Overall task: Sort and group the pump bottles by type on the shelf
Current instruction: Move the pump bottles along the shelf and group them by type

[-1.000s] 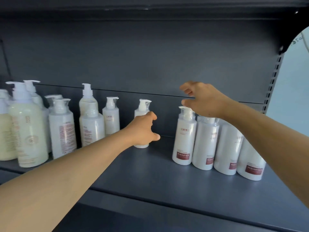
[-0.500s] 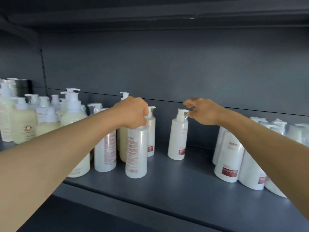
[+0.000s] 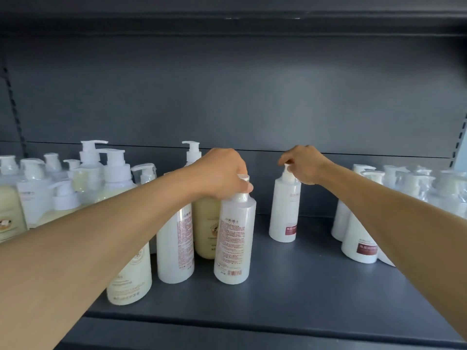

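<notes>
1. A shop aisle, by the look of the fixture: a dark grey metal shelf (image 3: 290, 294) with a flat back panel (image 3: 227, 92) and slotted uprights (image 3: 12, 102) at its edges, as on retail gondola shelving.
2. Many pump bottles (image 3: 358, 223) of a few repeated kinds stand in rows, some pump heads (image 3: 145, 170) wrapped in clear plastic, like unsold stock.

Dim, soft daylight from the right; edges bow with wide-angle distortion, slightly blurred.
</notes>
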`<state>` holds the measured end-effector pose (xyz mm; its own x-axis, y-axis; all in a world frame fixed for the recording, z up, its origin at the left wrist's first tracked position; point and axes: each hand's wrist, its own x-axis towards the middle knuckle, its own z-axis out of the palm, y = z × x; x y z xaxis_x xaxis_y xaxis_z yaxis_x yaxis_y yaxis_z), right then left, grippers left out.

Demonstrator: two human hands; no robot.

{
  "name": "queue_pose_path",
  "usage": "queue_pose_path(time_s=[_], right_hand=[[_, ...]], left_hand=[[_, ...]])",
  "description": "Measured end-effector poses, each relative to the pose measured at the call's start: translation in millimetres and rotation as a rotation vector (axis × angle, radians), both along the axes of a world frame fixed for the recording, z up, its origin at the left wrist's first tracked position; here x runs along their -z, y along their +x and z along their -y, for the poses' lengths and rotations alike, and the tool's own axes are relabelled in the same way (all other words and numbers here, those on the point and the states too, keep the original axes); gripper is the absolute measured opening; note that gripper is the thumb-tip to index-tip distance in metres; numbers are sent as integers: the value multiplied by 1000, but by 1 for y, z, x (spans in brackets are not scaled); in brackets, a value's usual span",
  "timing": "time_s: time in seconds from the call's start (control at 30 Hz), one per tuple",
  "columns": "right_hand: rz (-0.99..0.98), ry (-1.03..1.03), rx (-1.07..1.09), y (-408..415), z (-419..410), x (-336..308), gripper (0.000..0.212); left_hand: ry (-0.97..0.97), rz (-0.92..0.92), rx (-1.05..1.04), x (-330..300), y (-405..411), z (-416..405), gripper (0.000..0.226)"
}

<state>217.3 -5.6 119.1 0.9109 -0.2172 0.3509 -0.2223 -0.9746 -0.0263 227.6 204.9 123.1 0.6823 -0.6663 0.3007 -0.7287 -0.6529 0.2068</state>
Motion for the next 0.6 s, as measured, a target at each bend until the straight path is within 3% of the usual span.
queue_pose_path(time_s=[0.07, 0.17, 0.6], right_hand=[[15, -2, -2, -4, 2, -2, 36], [20, -14, 15, -11, 11, -6, 34], [8, 43, -14, -23, 81, -11, 26]], left_hand=[[-28, -14, 30, 1, 0, 8, 39], [-56, -29, 54, 3, 2, 24, 29], [-147, -55, 50, 9, -1, 116, 32]])
